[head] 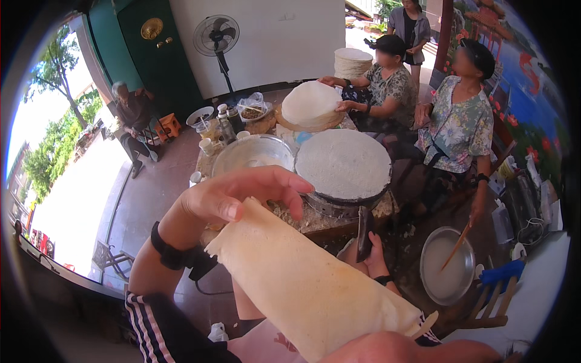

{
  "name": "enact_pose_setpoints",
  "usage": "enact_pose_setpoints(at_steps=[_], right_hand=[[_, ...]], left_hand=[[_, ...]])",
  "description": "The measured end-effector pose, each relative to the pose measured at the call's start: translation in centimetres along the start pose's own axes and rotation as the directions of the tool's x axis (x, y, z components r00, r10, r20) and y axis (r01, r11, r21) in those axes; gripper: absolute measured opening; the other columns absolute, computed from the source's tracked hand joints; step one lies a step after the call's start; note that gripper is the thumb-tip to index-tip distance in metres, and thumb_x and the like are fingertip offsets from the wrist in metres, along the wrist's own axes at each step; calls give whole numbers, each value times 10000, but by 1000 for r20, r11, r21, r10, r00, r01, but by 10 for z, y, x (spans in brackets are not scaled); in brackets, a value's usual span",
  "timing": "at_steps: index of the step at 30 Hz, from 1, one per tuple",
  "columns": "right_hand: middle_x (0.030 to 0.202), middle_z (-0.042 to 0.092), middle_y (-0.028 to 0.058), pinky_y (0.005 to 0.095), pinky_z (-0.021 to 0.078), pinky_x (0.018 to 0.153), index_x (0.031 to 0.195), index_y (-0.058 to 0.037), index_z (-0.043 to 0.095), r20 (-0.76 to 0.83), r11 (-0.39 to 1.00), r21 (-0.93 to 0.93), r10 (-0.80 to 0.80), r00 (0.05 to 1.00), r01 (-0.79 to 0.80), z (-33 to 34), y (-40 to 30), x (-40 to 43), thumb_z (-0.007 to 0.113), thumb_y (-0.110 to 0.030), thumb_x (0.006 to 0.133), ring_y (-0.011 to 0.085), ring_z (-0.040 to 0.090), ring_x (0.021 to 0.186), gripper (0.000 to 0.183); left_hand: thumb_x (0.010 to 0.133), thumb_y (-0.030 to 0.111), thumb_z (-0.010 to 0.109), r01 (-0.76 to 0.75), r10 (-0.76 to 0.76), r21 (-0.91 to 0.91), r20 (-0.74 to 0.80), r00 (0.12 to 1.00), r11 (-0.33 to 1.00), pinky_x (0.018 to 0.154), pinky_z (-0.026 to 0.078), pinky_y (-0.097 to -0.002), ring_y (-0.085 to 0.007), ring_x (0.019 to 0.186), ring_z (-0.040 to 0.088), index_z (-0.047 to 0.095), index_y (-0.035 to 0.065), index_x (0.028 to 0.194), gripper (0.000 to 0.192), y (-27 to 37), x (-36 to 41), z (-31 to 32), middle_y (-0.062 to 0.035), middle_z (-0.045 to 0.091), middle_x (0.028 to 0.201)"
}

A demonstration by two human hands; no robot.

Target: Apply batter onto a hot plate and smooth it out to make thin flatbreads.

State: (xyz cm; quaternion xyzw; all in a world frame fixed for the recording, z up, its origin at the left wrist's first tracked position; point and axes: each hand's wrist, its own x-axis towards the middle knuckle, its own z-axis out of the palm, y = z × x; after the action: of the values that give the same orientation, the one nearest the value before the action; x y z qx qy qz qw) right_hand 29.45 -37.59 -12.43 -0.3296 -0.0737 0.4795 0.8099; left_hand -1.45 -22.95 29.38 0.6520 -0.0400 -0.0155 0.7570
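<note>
A folded, pale flatbread (317, 281) hangs in the air close before me, slanting down to the right. My left hand (254, 190) is at its upper corner, thumb against the edge and fingers curved apart beyond it; whether it grips is unclear. My right hand (375, 254), partly behind the flatbread, grasps a dark, flat-bladed scraper (364, 233) held upright. Past the scraper is a round griddle (345, 202) with a whitish sheet of batter (342, 163) over its top. Blurred bare skin (386, 348) overlaps the flatbread's lower end; whose it is cannot be told.
A large metal basin (254, 156) stands left of the griddle, near bottles (225, 125) and cups. One seated co-worker handles stacked flatbreads (311, 104). Another holds a stick (456, 245) in a bowl of whitish liquid (447, 277). A fan (216, 35) stands by the wall.
</note>
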Motion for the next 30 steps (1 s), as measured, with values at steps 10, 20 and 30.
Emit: enact_pose_setpoints(at_steps=[10,20,30], right_hand=[[845,620,44,310,490,678,920,-64,589,-30,996,61,69,997,-67,-33,12,9,611,-175,848,179,611,753,134],[862,638,48,297,485,681,974,-55,603,-5,997,-58,53,999,-54,-5,14,10,620,-201,850,171,612,752,192],[867,622,42,308,491,682,1001,-70,573,-94,997,-56,44,995,-49,-5,13,2,636,-234,845,178,607,769,235]], left_hand=[[531,549,819,-98,720,801,-467,513,590,953,437,-392,-345,1269,384,162,112,1451,1212,-51,-85,64,-231,139,1458],[703,87,747,421,970,907,-110,217,8,854,492,-429,-370,1097,507,549,154,1090,441,-79,-67,96,-143,362,1266],[683,129,744,404,980,915,-70,186,-12,789,498,-380,-313,930,598,574,114,931,302,-72,-52,91,-81,640,982]])
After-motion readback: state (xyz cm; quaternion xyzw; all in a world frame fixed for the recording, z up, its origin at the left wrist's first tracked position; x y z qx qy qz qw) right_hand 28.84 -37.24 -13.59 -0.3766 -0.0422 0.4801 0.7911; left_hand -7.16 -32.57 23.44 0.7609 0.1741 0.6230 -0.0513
